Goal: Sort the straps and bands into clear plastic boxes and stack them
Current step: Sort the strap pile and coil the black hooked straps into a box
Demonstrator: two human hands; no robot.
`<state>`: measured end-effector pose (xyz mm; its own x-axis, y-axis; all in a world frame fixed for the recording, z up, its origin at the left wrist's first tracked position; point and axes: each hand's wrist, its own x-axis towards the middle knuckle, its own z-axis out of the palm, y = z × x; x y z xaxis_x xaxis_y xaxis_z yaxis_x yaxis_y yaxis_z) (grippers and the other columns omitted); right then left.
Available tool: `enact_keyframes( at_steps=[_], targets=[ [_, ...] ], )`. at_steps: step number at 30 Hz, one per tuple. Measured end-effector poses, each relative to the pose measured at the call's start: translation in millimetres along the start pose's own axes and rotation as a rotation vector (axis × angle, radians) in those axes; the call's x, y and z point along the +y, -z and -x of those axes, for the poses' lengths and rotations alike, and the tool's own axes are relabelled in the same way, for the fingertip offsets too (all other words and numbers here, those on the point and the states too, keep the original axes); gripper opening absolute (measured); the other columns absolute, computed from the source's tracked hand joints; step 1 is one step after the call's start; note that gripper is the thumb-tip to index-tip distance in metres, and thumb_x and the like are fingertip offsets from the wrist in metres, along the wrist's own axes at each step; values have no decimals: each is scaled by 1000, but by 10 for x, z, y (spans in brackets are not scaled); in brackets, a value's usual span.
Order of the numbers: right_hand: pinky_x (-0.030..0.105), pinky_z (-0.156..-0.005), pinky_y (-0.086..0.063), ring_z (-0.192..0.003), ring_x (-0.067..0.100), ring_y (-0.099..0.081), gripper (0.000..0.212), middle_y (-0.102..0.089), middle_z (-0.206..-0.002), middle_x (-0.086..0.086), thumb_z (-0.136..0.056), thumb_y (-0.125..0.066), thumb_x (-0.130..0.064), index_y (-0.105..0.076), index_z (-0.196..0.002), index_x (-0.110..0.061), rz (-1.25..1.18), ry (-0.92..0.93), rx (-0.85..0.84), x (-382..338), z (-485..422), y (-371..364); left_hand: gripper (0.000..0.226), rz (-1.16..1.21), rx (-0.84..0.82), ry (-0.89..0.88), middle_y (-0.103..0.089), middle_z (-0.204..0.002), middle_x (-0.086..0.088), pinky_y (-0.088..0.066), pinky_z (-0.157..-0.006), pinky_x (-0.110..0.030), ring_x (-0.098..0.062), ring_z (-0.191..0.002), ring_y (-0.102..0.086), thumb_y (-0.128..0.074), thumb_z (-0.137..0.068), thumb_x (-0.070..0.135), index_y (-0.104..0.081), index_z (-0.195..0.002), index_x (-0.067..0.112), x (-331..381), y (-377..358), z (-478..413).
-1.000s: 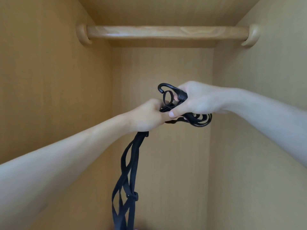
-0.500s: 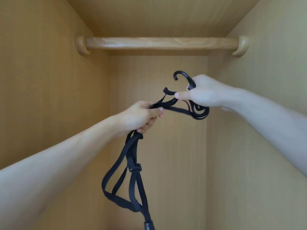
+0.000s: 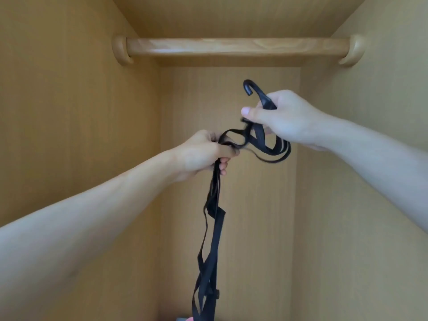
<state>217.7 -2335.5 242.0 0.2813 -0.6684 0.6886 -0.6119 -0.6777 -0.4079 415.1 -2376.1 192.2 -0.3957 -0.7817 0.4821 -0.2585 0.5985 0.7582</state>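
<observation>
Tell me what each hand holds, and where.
The left hand grips the black straps at their bunched upper part; the right hand grips the black hook at its base, plus some strap loops.

one hook (image 3: 254, 91), one rail (image 3: 236, 46)

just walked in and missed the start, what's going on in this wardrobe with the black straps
A person reaches into a light wooden wardrobe with both bare hands. The right hand grips a black plastic hook by its base, below the round wooden hanging rail and not hooked on it. The left hand grips the tangled black webbing straps running from the hook, whose long loops dangle beneath it. No clear plastic boxes are in view.
</observation>
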Motion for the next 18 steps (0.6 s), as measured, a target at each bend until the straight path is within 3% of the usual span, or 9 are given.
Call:
enact_keyframes(
  at_steps=[2,5,8,10,12,15,18],
  targets=[
    [49,-96,-56,-98,26,-72,47,-73,-102,16,-98,-60,-43,-60,-96,4,-60,-5,73,-34,9,6,16,47,50,13,-48,-65,-2,-50,-60,-28,-15,-53,-47,-69,-90,8,-57,-82,15,-28,15,-16],
    [44,-77,-63,-72,21,-74,25,-69,-76,6,-101,-58,-33,-58,-96,-9,-369,12,266,-114,-22,152,12,-19,96,34,-49,-72,-4,-49,-62,-30,-14,-53,-44,-68,-90,10,-56,-89,13,-138,50,-27],
    [30,-49,-53,-40,17,-42,27,-40,-49,-3,-99,-59,-33,-45,-82,-18,-650,-39,315,-185,-25,324,10,-95,101,77,-48,-60,4,-54,-70,-32,-16,-58,-52,-67,-92,17,-58,-91,13,-281,99,-35],
    [20,-41,-35,-38,12,-25,31,-28,-47,-7,-99,-60,-34,-42,-78,-21,-662,-107,253,-176,-13,346,12,-127,116,115,-50,-58,6,-54,-75,-32,-17,-63,-60,-66,-95,21,-57,-90,16,-378,142,-48],
    [18,-39,-27,-37,10,-21,33,-26,-45,-8,-99,-61,-33,-39,-76,-22,-619,-164,171,-134,18,324,11,-152,153,147,-51,-59,5,-52,-74,-32,-16,-66,-65,-64,-98,22,-57,-90,17,-481,215,-70],
    [20,-38,-24,-37,11,-20,41,-27,-44,-8,-96,-64,-31,-33,-71,-22,-513,-244,126,-33,124,282,14,-170,242,192,-52,-64,0,-55,-69,-32,-17,-64,-67,-58,-101,17,-57,-87,15,-582,351,-54],
    [20,-37,-24,-36,10,-23,43,-28,-43,-9,-95,-67,-31,-32,-71,-22,-480,-325,131,142,317,206,8,-142,288,244,-58,-71,-4,-57,-58,-25,-18,-63,-66,-56,-102,14,-62,-97,11,-633,428,41]
  ],
)
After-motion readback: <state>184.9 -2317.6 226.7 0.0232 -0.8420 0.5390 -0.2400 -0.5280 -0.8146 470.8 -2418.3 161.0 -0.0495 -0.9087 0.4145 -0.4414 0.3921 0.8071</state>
